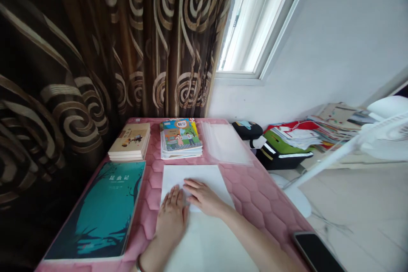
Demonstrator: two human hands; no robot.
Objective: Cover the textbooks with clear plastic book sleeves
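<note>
A white paper sheet [194, 171] lies on the pink quilted table cover [255, 204] in front of me. Below it, toward me, spreads a paler cream-green sheet or page [210, 244]; whether the two are joined I cannot tell. My left hand [172, 211] rests flat on the left part of the paper, fingers stretched forward. From the right, my right hand [204, 196] lies across the middle with its fingers extended to the left. Both hands are open and press on the paper, their fingertips close together. My palms hide part of the surface beneath.
A large teal book [105, 212] lies at left, with a stack of tan books [130, 141] behind it. Textbooks [180, 138] are piled at the back middle. Clear plastic sheets [225, 142] lie back right, a phone [317, 253] front right. A white fan [344, 148] stands beyond.
</note>
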